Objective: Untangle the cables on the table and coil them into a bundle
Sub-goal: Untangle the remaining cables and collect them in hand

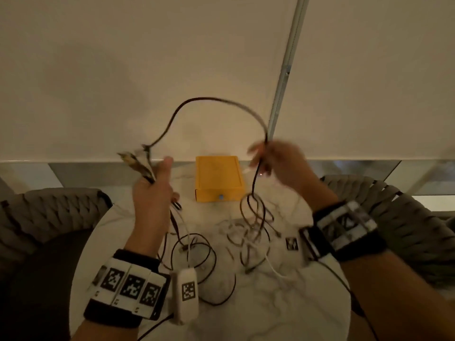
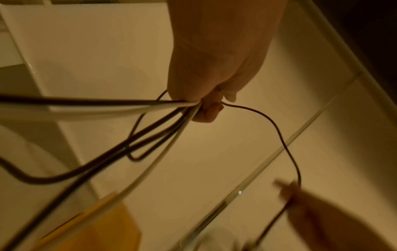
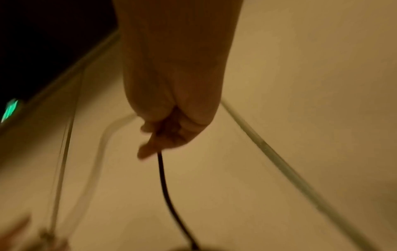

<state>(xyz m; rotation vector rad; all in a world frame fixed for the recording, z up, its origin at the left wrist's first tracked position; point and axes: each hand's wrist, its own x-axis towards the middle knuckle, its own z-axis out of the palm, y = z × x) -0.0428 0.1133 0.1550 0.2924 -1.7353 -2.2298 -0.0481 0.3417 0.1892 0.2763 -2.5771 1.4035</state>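
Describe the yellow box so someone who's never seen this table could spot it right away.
Look at the round marble table, then its far edge by the wall. Between the raised left hand and right hand lies the yellow box: the only bright, solid block, beyond the loose cables.

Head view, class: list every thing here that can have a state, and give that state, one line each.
Left hand: raised, gripping a bunch of cables.
Bunch of cables: dark and white strands gathered in the fist, ends hanging loose.
Right hand: raised, pinching the dark cable.
Dark cable: arched in the air between both hands.
Cables on the table: still tangled, uncoiled.
Yellow box: closed, lying flat.
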